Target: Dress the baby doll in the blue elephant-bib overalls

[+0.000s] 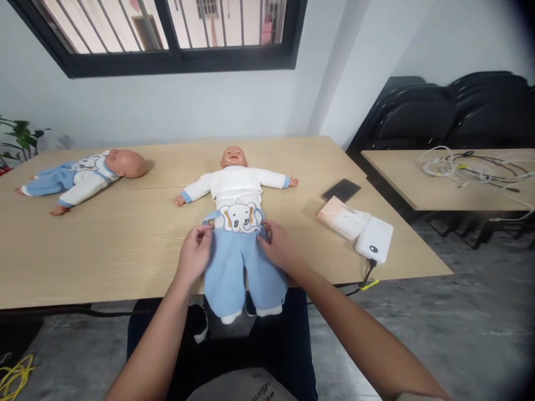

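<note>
A baby doll (234,181) lies face up on the wooden table (125,245), arms spread, in a white top. Light blue overalls (242,267) with an elephant bib (241,217) cover its legs, which hang over the near table edge. My left hand (193,253) pinches the left side of the overalls at the waist. On the other side, my right hand (276,244) grips the waist next to the bib. A second doll (83,179), dressed in blue and white, lies on its side at the far left.
A dark phone (341,190), a folded cloth or pouch (341,219) and a white power bank (374,239) with a cable lie at the table's right. A second table (418,184) with tangled cables (468,166) stands to the right, black chairs (443,111) behind it. A plant (19,139) stands far left.
</note>
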Demonstrator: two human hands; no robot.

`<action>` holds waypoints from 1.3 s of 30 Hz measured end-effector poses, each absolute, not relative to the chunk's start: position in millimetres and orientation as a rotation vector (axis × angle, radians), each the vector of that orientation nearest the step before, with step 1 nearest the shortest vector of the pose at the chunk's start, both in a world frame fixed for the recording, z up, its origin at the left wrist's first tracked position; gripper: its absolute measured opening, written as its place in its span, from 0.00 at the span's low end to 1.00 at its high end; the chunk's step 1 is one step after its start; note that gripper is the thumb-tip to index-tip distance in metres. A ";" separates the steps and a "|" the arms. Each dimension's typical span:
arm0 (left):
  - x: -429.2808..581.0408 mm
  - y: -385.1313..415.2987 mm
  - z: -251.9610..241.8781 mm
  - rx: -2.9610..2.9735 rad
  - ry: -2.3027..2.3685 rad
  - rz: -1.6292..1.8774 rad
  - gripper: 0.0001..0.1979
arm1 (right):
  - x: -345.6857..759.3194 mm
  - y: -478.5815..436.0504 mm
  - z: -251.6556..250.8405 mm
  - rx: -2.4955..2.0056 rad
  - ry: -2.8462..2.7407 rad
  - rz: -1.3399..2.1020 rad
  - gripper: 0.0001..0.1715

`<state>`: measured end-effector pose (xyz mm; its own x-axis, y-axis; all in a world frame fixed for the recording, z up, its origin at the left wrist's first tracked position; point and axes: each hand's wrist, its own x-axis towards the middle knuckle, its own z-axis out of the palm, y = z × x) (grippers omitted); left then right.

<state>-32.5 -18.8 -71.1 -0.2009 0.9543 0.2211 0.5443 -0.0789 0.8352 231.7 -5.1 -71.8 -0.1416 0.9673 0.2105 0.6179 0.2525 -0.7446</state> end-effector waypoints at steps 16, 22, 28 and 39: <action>-13.2 33.5 -71.9 1.924 1.597 1.400 0.12 | 208.3 43.0 -70.0 -1.608 -1.649 0.409 0.07; -1.9 30.0 -87.5 1.949 1.652 1.269 0.07 | 214.6 -4.4 -54.8 -1.543 -1.748 0.036 0.16; 1.5 27.3 -85.4 1.839 1.720 1.221 0.09 | 165.5 -160.7 -61.3 -0.863 -2.326 0.304 0.06; 3.3 25.0 -88.4 1.613 1.780 1.123 0.13 | 155.9 -143.4 -91.3 -1.784 -1.956 0.605 0.13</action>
